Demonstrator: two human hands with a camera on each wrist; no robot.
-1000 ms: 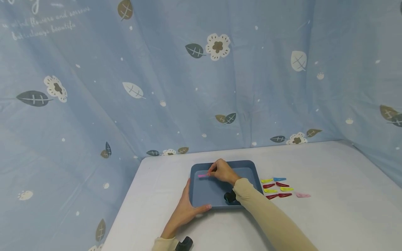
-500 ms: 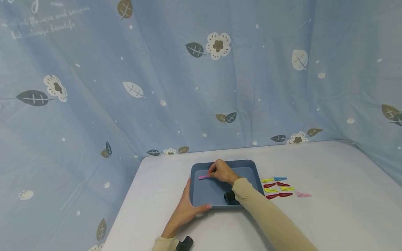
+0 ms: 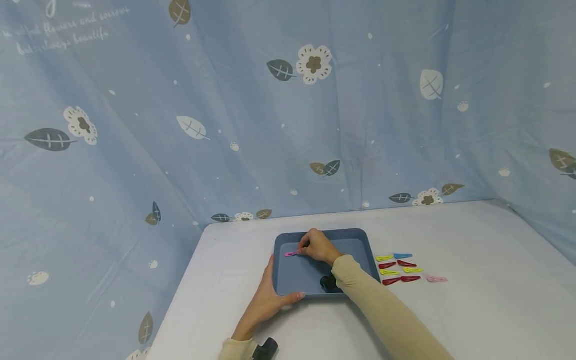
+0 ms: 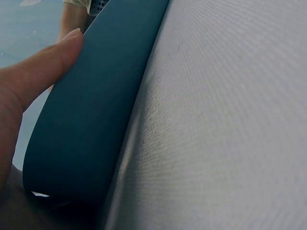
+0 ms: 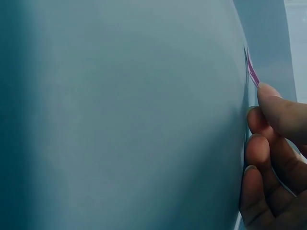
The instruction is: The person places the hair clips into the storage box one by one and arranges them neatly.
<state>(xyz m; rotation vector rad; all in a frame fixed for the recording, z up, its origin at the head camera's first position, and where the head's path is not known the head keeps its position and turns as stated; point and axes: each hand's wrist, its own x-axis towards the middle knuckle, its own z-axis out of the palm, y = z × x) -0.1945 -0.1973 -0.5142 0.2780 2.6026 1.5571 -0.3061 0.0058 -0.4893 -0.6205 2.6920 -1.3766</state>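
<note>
one pink clip juts leftward from the right hand pinching it; left hand spread against tray

I see the tray on the table, the curtain behind, one clip within the tray's far left part, and the other clips on the table, right of the tray.

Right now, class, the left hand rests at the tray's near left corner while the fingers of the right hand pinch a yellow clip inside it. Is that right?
Not quite: the clip that the fingers of the right hand pinch is pink, not yellow, as the head view shows. The left hand does rest at that corner of the tray.
</note>
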